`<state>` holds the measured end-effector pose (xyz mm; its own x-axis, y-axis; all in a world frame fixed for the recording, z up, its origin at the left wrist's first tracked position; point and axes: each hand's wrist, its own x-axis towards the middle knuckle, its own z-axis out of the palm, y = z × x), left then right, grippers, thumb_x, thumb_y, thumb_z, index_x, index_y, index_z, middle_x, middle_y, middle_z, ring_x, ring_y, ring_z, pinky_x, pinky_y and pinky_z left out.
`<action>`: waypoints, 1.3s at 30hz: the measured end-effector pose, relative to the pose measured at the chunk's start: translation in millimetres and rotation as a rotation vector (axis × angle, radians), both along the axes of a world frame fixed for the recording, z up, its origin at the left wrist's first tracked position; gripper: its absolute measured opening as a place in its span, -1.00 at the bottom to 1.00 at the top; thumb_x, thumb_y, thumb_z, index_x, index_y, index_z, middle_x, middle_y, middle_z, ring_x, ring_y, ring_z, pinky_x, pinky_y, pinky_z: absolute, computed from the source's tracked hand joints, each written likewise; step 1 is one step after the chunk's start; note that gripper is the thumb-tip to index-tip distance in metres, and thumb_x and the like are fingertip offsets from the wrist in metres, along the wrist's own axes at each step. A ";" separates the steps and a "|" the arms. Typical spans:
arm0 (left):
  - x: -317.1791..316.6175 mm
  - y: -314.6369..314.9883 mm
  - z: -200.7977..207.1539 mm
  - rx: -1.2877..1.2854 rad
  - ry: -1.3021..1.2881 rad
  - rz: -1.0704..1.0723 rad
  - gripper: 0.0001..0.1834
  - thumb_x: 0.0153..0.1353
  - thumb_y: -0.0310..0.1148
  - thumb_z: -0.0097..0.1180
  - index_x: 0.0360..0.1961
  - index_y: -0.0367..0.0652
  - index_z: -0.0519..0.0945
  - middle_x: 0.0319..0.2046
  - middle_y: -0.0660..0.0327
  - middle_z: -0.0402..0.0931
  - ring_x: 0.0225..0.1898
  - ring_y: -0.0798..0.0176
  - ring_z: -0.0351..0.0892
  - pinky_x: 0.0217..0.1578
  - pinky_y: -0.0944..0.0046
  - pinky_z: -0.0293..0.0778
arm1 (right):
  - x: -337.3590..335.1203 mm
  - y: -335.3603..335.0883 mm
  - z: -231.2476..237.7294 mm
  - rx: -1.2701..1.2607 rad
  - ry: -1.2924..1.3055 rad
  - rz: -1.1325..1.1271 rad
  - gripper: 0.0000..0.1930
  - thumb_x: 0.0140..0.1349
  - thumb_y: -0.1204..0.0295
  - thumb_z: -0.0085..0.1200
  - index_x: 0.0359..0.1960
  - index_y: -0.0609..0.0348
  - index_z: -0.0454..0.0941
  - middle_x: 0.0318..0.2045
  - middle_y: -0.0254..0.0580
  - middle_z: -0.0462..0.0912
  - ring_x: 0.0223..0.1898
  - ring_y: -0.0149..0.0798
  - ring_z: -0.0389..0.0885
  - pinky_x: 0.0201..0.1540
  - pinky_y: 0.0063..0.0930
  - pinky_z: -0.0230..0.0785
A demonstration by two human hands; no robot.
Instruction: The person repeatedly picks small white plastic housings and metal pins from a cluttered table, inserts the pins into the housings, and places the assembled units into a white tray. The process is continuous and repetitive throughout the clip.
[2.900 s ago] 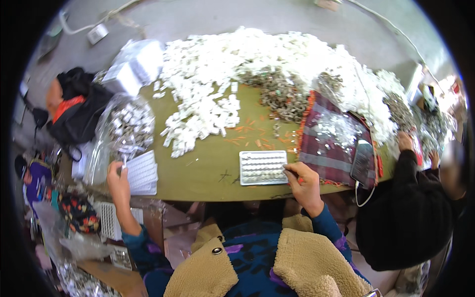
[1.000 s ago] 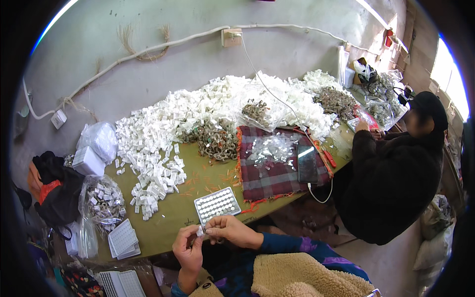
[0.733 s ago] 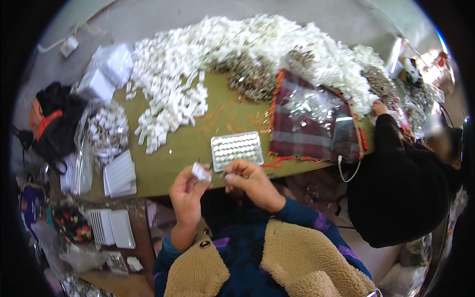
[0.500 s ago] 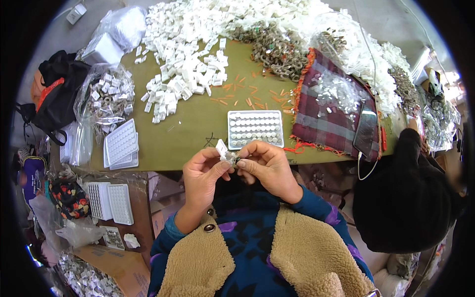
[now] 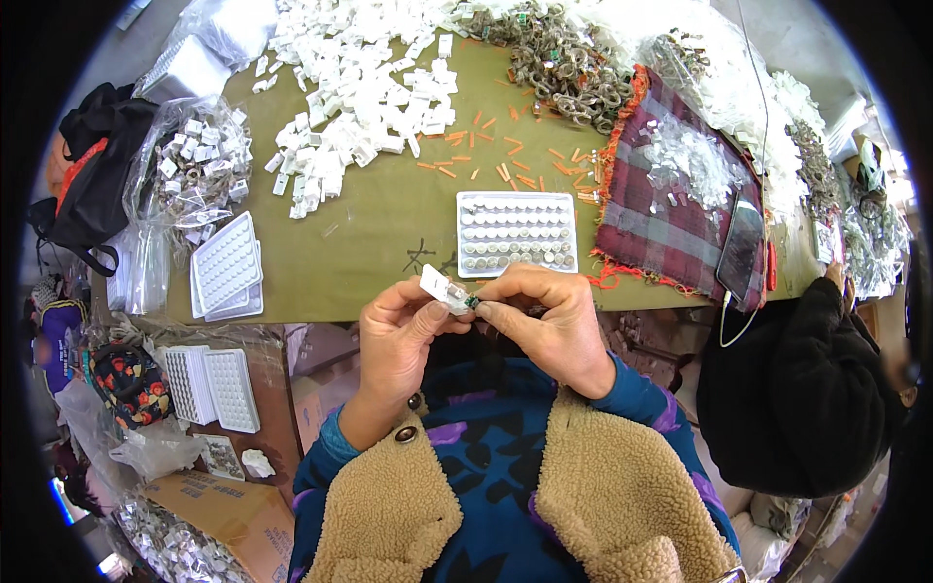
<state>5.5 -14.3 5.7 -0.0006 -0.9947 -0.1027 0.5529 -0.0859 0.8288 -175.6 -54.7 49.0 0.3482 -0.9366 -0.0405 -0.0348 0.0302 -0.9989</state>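
Note:
Near the front edge of the table, my left hand (image 5: 397, 335) grips a small white plastic housing (image 5: 437, 283) between thumb and fingers. My right hand (image 5: 547, 316) meets it from the other side, its thumb and forefinger pinched on a tiny green part (image 5: 472, 302) at the housing's lower right end. The fingers partly cover that part, so its exact kind is unclear. Just beyond my hands lies a white tray (image 5: 573, 222) with rows of small round whitish and silvery pieces.
A heap of white housings (image 5: 360, 107) spreads over the far left, with orange strips (image 5: 505, 175) beside it. Grey coiled pieces (image 5: 559, 63) are piled farther back. At right lie a plaid cloth (image 5: 622, 223) and a phone (image 5: 741, 243); a person in black (image 5: 787, 389) sits there.
The view has shifted a little. The white housing has tilted lower toward the right hand, and the green part between the fingers now shows more plainly. Both hands keep their pinch.

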 end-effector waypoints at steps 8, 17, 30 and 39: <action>-3.3 2.3 -6.3 0.002 -0.095 0.024 -0.83 0.31 -0.55 0.14 -0.09 -0.33 0.58 -0.16 0.05 0.64 -0.23 0.22 0.70 -0.21 0.25 0.72 | 5.7 1.7 -11.9 -0.459 0.215 0.029 -0.84 0.08 0.71 0.22 -0.29 0.32 0.68 -0.47 -0.09 0.59 -0.44 -0.19 0.60 -0.43 -0.44 0.40; 0.3 1.6 -6.6 0.066 0.194 -0.074 -0.85 0.32 -0.53 0.12 -0.11 -0.34 0.57 -0.19 0.05 0.64 -0.23 0.21 0.70 -0.22 0.24 0.72 | 3.2 1.7 -12.0 0.239 -0.159 0.084 -0.91 0.19 0.58 0.25 -0.29 0.35 0.67 -0.49 -0.33 0.62 -0.50 -0.56 0.48 -0.48 -0.67 0.27; 7.3 1.4 -3.6 0.277 0.187 -0.207 -0.86 0.31 -0.52 0.16 -0.14 -0.35 0.58 -0.27 0.04 0.66 -0.26 0.17 0.72 -0.21 0.24 0.72 | -3.9 -5.7 -14.4 0.295 -0.049 0.149 -0.92 0.18 0.60 0.18 -0.36 0.41 0.65 -0.51 -0.25 0.68 -0.55 -0.51 0.52 -0.47 -0.59 0.39; 1.4 3.9 -14.1 0.284 0.108 0.012 -0.87 0.32 -0.56 0.10 -0.12 -0.33 0.54 -0.20 0.17 0.58 -0.19 0.32 0.61 -0.17 0.32 0.62 | 11.3 10.4 -34.0 -0.680 0.215 0.000 -0.75 0.09 0.58 0.20 -0.16 0.25 0.62 -0.36 -0.04 0.48 -0.36 -0.01 0.53 -0.32 -0.29 0.44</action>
